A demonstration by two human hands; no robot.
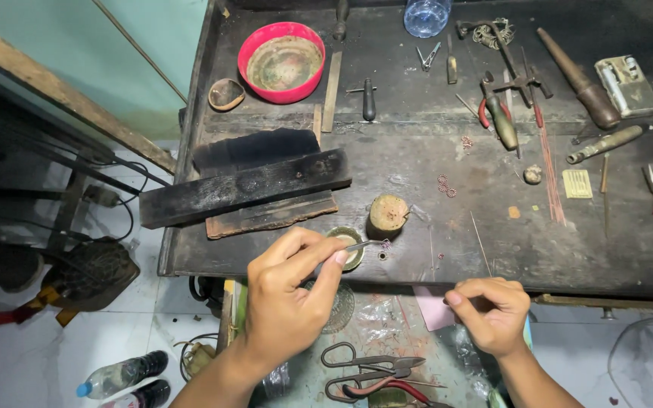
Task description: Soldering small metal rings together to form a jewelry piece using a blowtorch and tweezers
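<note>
My left hand (289, 295) pinches a pair of thin metal tweezers (363, 245), whose tips hold a tiny ring just right of a small round tin (348, 246) at the bench's front edge. A short wooden stump (388, 212) stands just behind the tweezer tips. My right hand (490, 312) is closed in a loose fist below the bench edge, fingers pinched on something too small to make out, next to a pink slip of paper (434, 307).
Charred wooden blocks (245, 189) lie at the left of the dark workbench (417, 162). A red bowl (281, 62), pliers (497, 117), files and small copper rings (447, 186) are scattered behind. Scissors (368, 366) lie in the open drawer below. Plastic bottles (122, 374) lie on the floor.
</note>
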